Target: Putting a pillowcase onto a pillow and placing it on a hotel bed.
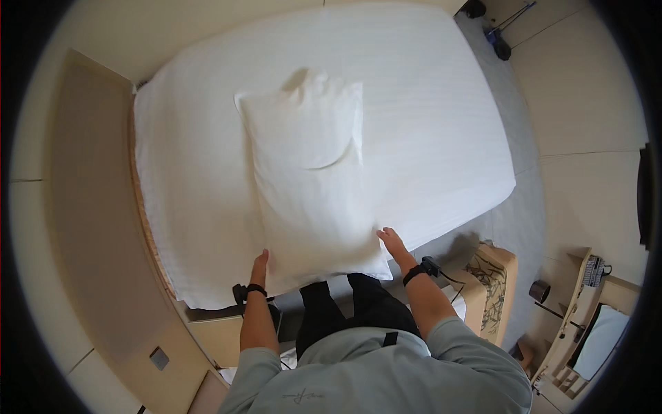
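Observation:
A white pillow in a pillowcase [315,207] lies lengthwise on a bed with a white sheet [434,129], its near end by my thighs. The case's far end is creased, and a curved fold crosses its upper part. My left hand [260,265] is at the pillow's near left corner, fingers pointing away from me and partly hidden against the cloth. Beside the near right edge is my right hand [391,241], thumb and fingers apart; whether it touches the case is unclear. Both wrists wear black straps with small devices.
A headboard panel [103,207] runs along the left, with a wall plate [159,358] low on it. A nightstand [220,336] stands near left. At the right are a patterned upholstered seat [491,290], a grey floor [522,207] and an open shelf unit [569,315].

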`<move>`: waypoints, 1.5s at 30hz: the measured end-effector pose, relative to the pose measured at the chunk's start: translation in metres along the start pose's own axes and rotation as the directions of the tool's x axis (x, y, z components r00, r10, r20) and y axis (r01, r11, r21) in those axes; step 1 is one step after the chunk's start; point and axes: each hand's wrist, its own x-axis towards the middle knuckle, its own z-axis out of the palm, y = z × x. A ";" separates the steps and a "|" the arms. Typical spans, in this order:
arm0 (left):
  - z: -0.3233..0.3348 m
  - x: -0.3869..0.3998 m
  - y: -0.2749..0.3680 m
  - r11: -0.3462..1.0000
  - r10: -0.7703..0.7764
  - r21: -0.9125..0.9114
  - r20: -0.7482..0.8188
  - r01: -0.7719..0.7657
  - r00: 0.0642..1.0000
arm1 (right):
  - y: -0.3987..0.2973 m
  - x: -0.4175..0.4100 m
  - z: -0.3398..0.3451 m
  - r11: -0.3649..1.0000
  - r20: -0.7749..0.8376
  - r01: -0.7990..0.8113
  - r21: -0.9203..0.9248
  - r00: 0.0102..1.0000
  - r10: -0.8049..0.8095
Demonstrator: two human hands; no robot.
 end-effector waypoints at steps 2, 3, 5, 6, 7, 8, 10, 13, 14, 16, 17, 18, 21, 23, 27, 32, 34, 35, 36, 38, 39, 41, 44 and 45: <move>0.057 0.017 -0.004 0.827 -0.083 -0.552 0.064 0.104 0.995 | -0.001 0.024 0.021 0.973 -0.007 -0.113 0.203 0.993 0.116; 0.064 0.011 -0.008 0.823 -0.134 -0.549 0.063 0.146 0.989 | -0.018 0.015 0.030 0.929 0.188 -0.154 0.338 0.978 0.093; 0.078 -0.012 0.046 0.823 0.014 -0.560 -0.151 -0.097 0.988 | -0.040 -0.002 0.030 0.857 0.341 -0.238 0.457 0.937 0.079; 0.079 -0.023 0.072 0.831 0.024 -0.538 -0.219 -0.141 0.975 | -0.047 -0.009 0.034 0.906 0.300 -0.106 0.410 0.954 -0.024; 0.081 -0.032 0.098 0.836 0.039 -0.514 -0.291 -0.191 0.956 | -0.052 -0.013 0.038 0.934 0.269 0.036 0.355 0.953 -0.139; 0.080 -0.038 0.123 0.828 0.073 -0.499 -0.357 -0.256 0.931 | -0.056 -0.020 0.049 0.900 0.216 0.115 0.420 0.951 -0.222; 0.061 -0.060 0.161 0.821 0.088 -0.474 -0.446 -0.319 0.891 | -0.086 -0.053 0.067 0.892 0.179 0.183 0.414 0.944 -0.277; 0.054 -0.079 0.201 0.818 0.227 -0.306 -0.606 -0.488 0.762 | -0.098 -0.095 0.068 0.847 0.016 0.247 0.470 0.958 -0.288; 0.049 -0.091 0.205 0.780 0.299 -0.257 -0.646 -0.570 0.702 | -0.100 -0.120 0.068 0.804 0.004 0.232 0.547 0.960 -0.280; 0.031 -0.112 0.194 0.750 0.420 -0.101 -0.692 -0.654 0.588 | -0.109 -0.172 0.067 0.865 0.048 0.341 0.367 0.922 -0.384; 0.013 -0.117 0.180 0.754 0.473 -0.010 -0.687 -0.657 0.552 | -0.120 -0.198 0.067 0.875 0.099 0.303 0.379 0.926 -0.364; -0.013 -0.114 0.161 0.729 0.580 0.088 -0.606 -0.678 0.544 | -0.116 -0.218 0.073 0.903 0.135 0.321 0.287 0.919 -0.369; -0.085 -0.101 0.129 0.654 0.747 0.563 -0.378 -0.505 0.547 | -0.062 -0.244 0.104 0.916 0.694 0.331 0.227 0.605 -0.390; -0.141 -0.069 0.099 0.702 0.663 0.586 -0.330 -0.404 0.672 | -0.059 -0.247 0.120 0.855 0.782 0.475 0.211 0.443 -0.439; -0.128 -0.046 0.075 0.874 0.485 0.354 -0.588 -0.333 0.648 | -0.075 -0.211 0.127 0.859 0.674 0.437 0.267 0.553 -0.490; -0.152 -0.071 -0.165 0.942 0.051 -0.223 -0.639 -0.249 0.767 | -0.093 -0.097 0.066 0.824 -0.072 0.566 -0.028 0.821 -0.567; -0.120 -0.092 -0.201 0.902 -0.270 -0.424 -0.415 0.077 0.869 | -0.072 -0.029 0.007 0.766 -0.244 0.562 -0.313 0.731 -0.637; -0.089 -0.087 -0.189 0.900 -0.271 -0.428 -0.391 0.086 0.880 | -0.062 0.004 -0.026 0.755 -0.397 0.454 -0.474 0.655 -0.643; -0.042 -0.082 -0.150 0.756 -0.288 -0.653 -0.268 0.046 0.920 | -0.044 0.035 -0.070 0.770 -0.442 0.417 -0.482 0.644 -0.625; -0.028 -0.079 -0.133 0.559 -0.282 -0.829 -0.180 0.009 0.943 | -0.036 0.069 -0.108 0.951 -0.319 0.195 -0.238 0.910 -0.266; -0.045 -0.081 -0.153 0.643 -0.265 -0.766 -0.244 -0.018 0.933 | -0.049 0.072 -0.097 0.987 -0.136 0.144 -0.075 0.979 -0.153; -0.062 -0.079 -0.158 0.712 -0.236 -0.700 -0.297 -0.043 0.925 | -0.046 0.081 -0.085 1.000 0.306 -0.011 0.023 0.952 0.004; -0.068 -0.098 -0.083 0.954 0.092 -0.220 -0.435 -0.205 0.896 | -0.071 0.035 -0.092 0.986 0.074 0.117 0.118 0.989 -0.126; -0.056 -0.119 -0.027 0.932 0.027 -0.286 -0.556 -0.221 0.831 | -0.072 0.017 -0.098 0.945 -0.082 0.192 0.266 0.981 -0.176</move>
